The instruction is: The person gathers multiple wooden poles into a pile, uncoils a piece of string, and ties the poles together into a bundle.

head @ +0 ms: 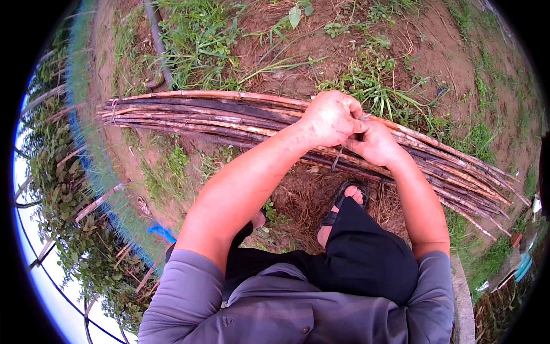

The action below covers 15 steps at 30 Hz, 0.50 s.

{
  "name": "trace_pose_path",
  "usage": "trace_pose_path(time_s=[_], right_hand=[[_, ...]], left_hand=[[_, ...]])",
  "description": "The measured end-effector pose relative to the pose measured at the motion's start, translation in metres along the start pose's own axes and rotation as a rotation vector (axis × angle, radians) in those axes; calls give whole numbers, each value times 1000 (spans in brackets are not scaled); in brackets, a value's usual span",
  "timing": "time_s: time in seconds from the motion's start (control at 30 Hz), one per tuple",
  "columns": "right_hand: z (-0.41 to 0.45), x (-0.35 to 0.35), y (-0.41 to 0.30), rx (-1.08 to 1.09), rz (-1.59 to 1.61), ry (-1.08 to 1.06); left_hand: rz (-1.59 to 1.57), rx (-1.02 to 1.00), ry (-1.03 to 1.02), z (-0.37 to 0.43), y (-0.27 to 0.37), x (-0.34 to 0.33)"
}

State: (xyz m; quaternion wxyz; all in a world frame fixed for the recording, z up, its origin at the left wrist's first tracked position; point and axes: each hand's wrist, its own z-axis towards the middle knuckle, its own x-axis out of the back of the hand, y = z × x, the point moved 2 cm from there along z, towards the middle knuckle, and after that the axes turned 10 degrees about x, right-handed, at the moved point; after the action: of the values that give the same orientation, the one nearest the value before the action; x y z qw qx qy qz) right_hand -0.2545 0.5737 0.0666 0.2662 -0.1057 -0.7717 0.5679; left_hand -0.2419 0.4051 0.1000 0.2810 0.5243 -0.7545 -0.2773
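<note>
A long bundle of brown bamboo poles (240, 118) lies across the view in front of my feet. A thin grey tie (337, 158) passes around its middle. My left hand (333, 118) is closed at the top of the bundle, with its fingers pinched on the tie. Close against it, my right hand (376, 142) also has thumb and fingers bent in on the tie. The part of the tie between my fingers is mostly hidden. Near the bundle's left end, another thin tie (114, 111) holds the poles together; the right ends fan apart.
Grass tufts (202, 47) and weeds grow from the brown soil (275, 51) beyond the bundle. A grey pipe (158, 41) lies at the upper left. Blue netting (81, 142) and leafy plants (56, 172) line the left side. A concrete edge (464, 301) shows at the lower right.
</note>
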Motion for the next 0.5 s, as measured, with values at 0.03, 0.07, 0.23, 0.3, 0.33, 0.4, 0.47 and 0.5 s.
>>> trace_pose_path(time_s=[0.03,0.07,0.23,0.3,0.33,0.4,0.47,0.5], right_hand=[[1,3,-9,82,-122,0],[2,4,-10,82,-119,-3],[4,16,-16,235,-286,-84],[5,17,-14,138,-219,-142],[7,16,-12,40,-150,-199],[10,13,-8,-36,-94,-192],[12,12,-8,-154,-2,-192],[11,13,-2,-160,-2,-185]], left_hand=[[20,-37,7,-2,-1,1],[18,-34,8,-3,-3,2],[104,-23,27,-7,8,4],[39,-46,39,-6,1,6],[-27,-68,50,-6,-5,6],[-234,-40,114,-11,-19,12],[-475,10,278,-22,-36,15],[-509,62,313,-33,-41,10]])
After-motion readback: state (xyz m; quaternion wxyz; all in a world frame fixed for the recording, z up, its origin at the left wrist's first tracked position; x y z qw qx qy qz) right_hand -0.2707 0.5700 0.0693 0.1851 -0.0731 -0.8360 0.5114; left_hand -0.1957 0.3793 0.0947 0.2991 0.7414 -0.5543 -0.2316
